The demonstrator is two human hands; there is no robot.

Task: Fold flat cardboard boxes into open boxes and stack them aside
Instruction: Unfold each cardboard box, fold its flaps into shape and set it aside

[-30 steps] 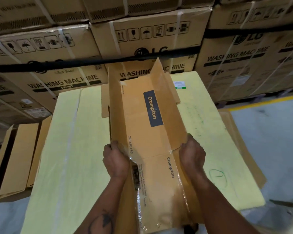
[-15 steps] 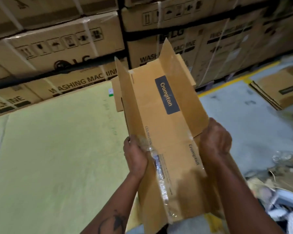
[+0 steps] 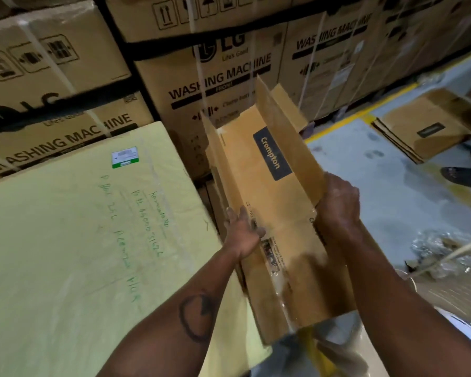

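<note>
Cardboard box (image 3: 267,191), brown and partly folded, fills the middle of the head view, held up in the air with its long side panels raised into a trough and its far flaps standing open toward the upper centre. A dark label reading "Crompton" sits on its inner panel, and clear tape runs along its near end at the lower centre. The left hand (image 3: 242,235) grasps the box's left wall from the outside, thumb curled over the edge onto the inner face. The right hand (image 3: 337,205) clamps the right wall, fingers wrapped over its top edge. To the left of the frame lies a large pale yellow sheet (image 3: 65,240) with green handwriting and a small green-and-white sticker (image 3: 125,157). Across the top stand big stacked cartons (image 3: 220,77) printed "LG" and "WASHING MACHINE", bound with pale straps. At the upper right, a pile of flat boxes (image 3: 430,126) lies on the grey floor (image 3: 392,186), near a yellow floor line (image 3: 365,111). Crumpled clear plastic (image 3: 441,248) lies at the right edge, and a sandalled foot (image 3: 462,176) shows just below the flat boxes.
</note>
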